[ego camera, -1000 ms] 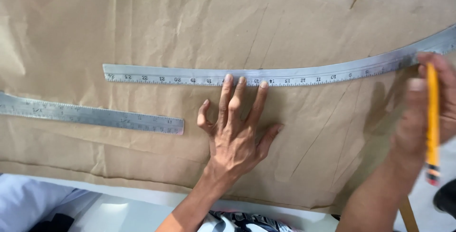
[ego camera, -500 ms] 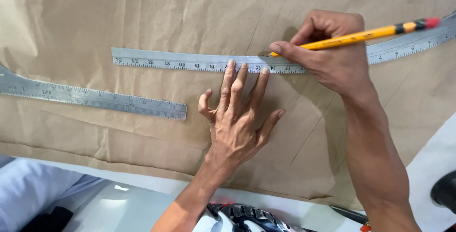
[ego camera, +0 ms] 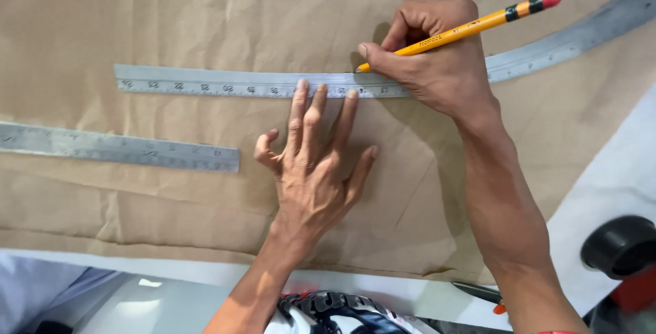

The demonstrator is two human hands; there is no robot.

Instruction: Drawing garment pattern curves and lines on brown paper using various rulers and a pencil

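Pressing down with spread fingers, the left hand (ego camera: 316, 170) pins the curved metal ruler (ego camera: 225, 82) against the brown pattern paper (ego camera: 171, 12); three fingertips sit on the ruler's near edge, thumb and little finger splayed on the paper. The right hand (ego camera: 437, 60) has its fingers closed around a yellow pencil (ego camera: 458, 31), tip touching the paper at the ruler's far edge, just beyond the left fingertips. The ruler runs from left of centre to the upper right corner, where it bends upward. A second, straight ruler (ego camera: 116, 148) lies apart at the left, untouched. Risk noted: the hold-down sits on one short stretch only, so the long right-hand portion is free and pencil pressure could pivot it, skewing the line. The paper is creased and rippled; a ridge under the edge may deflect the tip. Whether the paper is fixed to the table cannot be told. A dark handled tool (ego camera: 478, 293), possibly scissors, lies at the paper's near edge beside the right forearm, where it could be knocked.
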